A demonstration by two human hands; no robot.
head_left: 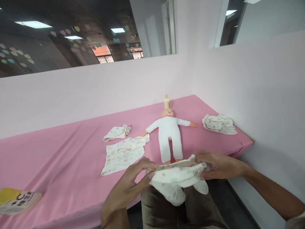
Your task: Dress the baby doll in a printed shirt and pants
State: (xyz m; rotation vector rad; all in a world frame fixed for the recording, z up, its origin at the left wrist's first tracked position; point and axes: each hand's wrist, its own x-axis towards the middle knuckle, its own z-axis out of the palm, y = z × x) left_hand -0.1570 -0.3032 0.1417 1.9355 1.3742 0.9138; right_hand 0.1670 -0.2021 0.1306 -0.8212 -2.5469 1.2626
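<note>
A small white printed baby garment is stretched between my two hands, above my lap at the table's front edge. My left hand pinches its left end between thumb and fingers. The right end is gripped by my right hand. Rounded ends of the cloth hang down below; its exact cut is hard to make out. Just beyond it a baby doll in a white suit lies on its back, arms spread and feet toward me. Left of the doll lies a flat printed baby top.
A pink sheet covers the table, which meets the wall behind. A folded printed cloth lies at left, and a stack of folded cloths at right. Behind the doll's head stands a bottle. A yellow-and-white package lies front left.
</note>
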